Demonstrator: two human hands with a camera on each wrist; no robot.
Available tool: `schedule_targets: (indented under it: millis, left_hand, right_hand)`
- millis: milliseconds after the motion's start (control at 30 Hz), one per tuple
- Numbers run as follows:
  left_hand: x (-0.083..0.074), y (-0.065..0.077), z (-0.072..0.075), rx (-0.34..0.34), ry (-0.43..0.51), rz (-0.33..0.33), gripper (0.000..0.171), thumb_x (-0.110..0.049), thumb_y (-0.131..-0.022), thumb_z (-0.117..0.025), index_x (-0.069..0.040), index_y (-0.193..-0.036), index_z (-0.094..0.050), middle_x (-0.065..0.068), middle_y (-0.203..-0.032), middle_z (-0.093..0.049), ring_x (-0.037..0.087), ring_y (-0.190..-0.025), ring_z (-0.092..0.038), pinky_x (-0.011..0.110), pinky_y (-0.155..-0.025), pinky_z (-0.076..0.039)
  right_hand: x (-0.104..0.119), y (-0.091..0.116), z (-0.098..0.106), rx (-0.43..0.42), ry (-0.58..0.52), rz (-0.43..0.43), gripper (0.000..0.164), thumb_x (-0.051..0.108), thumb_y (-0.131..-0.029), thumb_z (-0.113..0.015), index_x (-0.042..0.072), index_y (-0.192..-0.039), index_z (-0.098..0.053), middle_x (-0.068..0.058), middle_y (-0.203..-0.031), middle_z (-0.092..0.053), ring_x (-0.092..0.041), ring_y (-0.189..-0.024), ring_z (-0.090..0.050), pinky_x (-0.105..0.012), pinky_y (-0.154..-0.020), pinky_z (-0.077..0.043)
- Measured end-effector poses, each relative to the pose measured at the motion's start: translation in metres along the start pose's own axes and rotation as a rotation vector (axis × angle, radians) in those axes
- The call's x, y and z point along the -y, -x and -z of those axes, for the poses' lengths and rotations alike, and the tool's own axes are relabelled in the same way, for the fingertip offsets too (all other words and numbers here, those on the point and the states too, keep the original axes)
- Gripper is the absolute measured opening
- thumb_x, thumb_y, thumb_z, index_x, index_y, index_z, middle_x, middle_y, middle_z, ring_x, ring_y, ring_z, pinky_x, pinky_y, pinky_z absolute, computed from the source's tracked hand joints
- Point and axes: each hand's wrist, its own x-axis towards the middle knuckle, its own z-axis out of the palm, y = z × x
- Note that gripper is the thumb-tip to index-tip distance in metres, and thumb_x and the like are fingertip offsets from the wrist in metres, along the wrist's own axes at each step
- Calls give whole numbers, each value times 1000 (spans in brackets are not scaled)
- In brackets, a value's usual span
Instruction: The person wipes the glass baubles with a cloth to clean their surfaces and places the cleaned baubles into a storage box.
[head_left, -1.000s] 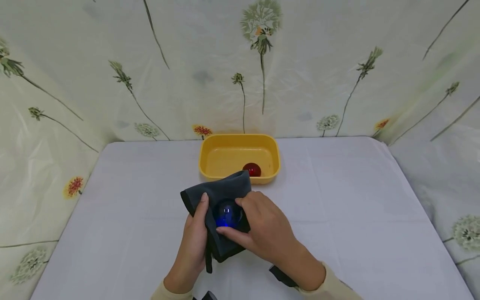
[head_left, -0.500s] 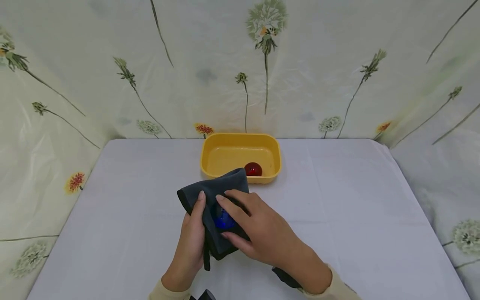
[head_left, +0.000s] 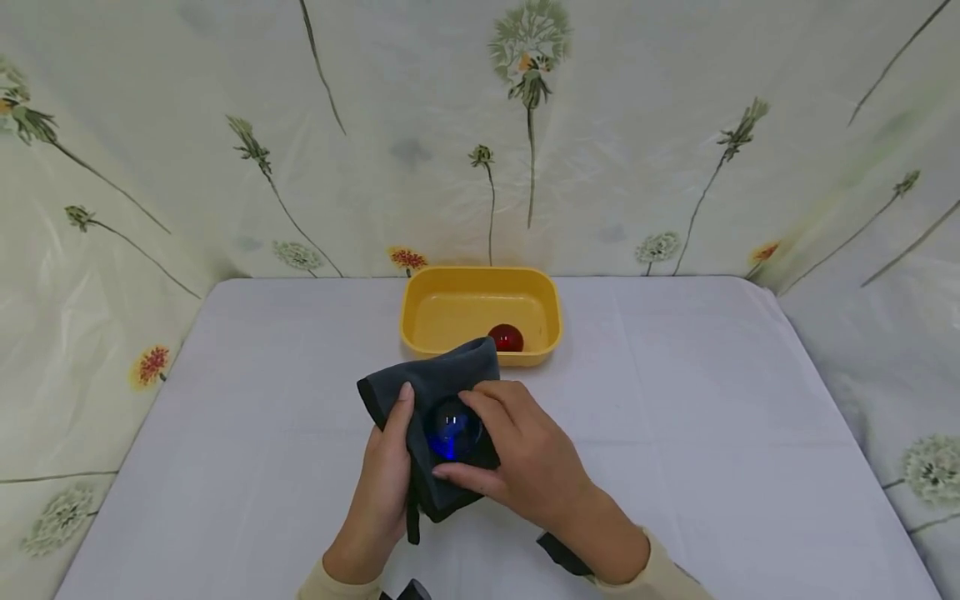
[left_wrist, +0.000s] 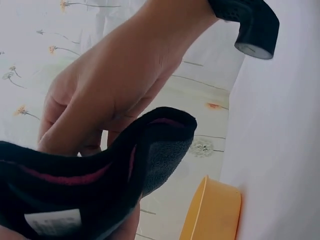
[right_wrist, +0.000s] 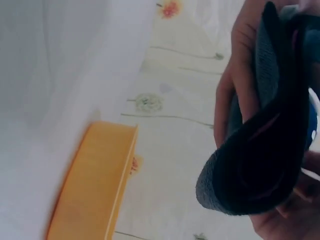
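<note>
A clear blue glass ball (head_left: 452, 429) rests on a folded dark grey cloth (head_left: 442, 368) above the table. My left hand (head_left: 382, 492) holds this cloth from the left, thumb on top; in the right wrist view its fingers (right_wrist: 243, 82) run along the cloth's underside. My right hand (head_left: 536, 454) grips the ball from the right, with the thumb at its near side and the fingertips at its far side. In the left wrist view, the cloth (left_wrist: 167, 160) shows dark trim, pink inner edges and a white label (left_wrist: 54, 221), and it hides the ball.
Behind the hands, a yellow plastic tray (head_left: 450, 308) stands at the table's far edge. Inside it, a red ball (head_left: 506, 337) lies near the front right corner. White cloth covers the table (head_left: 690, 400), and a flower-printed sheet (head_left: 360, 192) hangs around it.
The right hand's fingers reached across the top of the ball half a second ago and have drawn back to its right side. The left hand keeps its hold on the cloth.
</note>
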Motion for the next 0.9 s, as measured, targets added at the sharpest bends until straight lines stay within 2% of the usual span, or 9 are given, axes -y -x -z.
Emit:
schedule_targets:
  millis: [133, 233, 300, 367, 467, 567, 633, 733, 900]
  left_hand:
    - [-1, -1, 2, -10, 1, -5, 73, -66, -106, -39, -9, -151, -38, 13, -134, -57, 20, -114, -64, 38, -96, -57]
    - [-1, -2, 2, -5, 18, -19, 71, -65, -107, -39, -9, -150, -39, 11, -127, -60, 18, -111, -65, 36, -93, -57]
    - [-1, -3, 2, 10, 36, -25, 70, -64, -107, -40, -8, -150, -39, 9, -126, -61, 18, -111, -65, 35, -93, -57]
    - [-1, -4, 2, 15, 50, -24, 70, -64, -107, -41, -8, -150, -39, 9, -126, -61, 18, -111, -66, 35, -93, -58]
    - [0, -4, 1, 20, 51, -6, 72, -65, -106, -42, -8, -151, -38, 12, -134, -59, 19, -116, -64, 36, -96, -56]
    - [1, -4, -1, 15, 25, 21, 77, -68, -104, -42, -9, -154, -36, 15, -144, -53, 22, -123, -60, 39, -102, -54]
    - [2, -5, -1, 5, 6, 31, 80, -70, -104, -42, -10, -156, -34, 15, -148, -51, 24, -127, -58, 39, -103, -53]
    - [1, -6, 1, -23, -30, 29, 80, -71, -103, -41, -12, -157, -33, 15, -150, -50, 26, -128, -56, 41, -103, -53]
    - [0, -6, 3, -33, -46, 13, 76, -69, -105, -38, -10, -154, -35, 15, -146, -54, 23, -125, -60, 37, -99, -55]
  right_hand:
    - [2, 0, 6, 106, -42, 46, 77, 44, -92, -81, 10, -154, -49, -13, -144, -55, -25, -121, -60, -40, -105, -52]
    - [3, -2, 10, 159, -41, 71, 71, 32, -95, -79, 15, -157, -47, -12, -152, -51, -25, -122, -59, -40, -105, -52]
    - [3, -3, 12, 175, -42, 74, 68, 28, -95, -79, 15, -155, -50, -11, -151, -51, -25, -120, -58, -39, -104, -52]
    - [2, -4, 12, 157, -35, 78, 64, 27, -95, -81, 13, -151, -54, -12, -146, -56, -24, -119, -60, -37, -103, -53]
    - [1, -5, 8, 71, 5, 58, 61, 37, -90, -85, 6, -139, -63, -12, -128, -64, -23, -109, -63, -34, -96, -57]
    - [-1, -5, 3, -18, 47, 16, 66, 50, -84, -87, 1, -125, -68, -12, -113, -66, -22, -99, -63, -32, -88, -59]
    - [-2, -5, 2, -37, 51, -6, 71, 56, -82, -86, 0, -121, -68, -12, -111, -65, -22, -97, -62, -31, -86, -59]
    - [-2, -3, 4, 20, -2, -21, 77, 54, -84, -85, 0, -135, -62, -13, -123, -63, -22, -108, -63, -33, -95, -57]
    - [-4, -3, 16, 170, -118, -14, 80, 36, -94, -81, 5, -158, -42, -11, -155, -49, -24, -135, -54, -39, -109, -48]
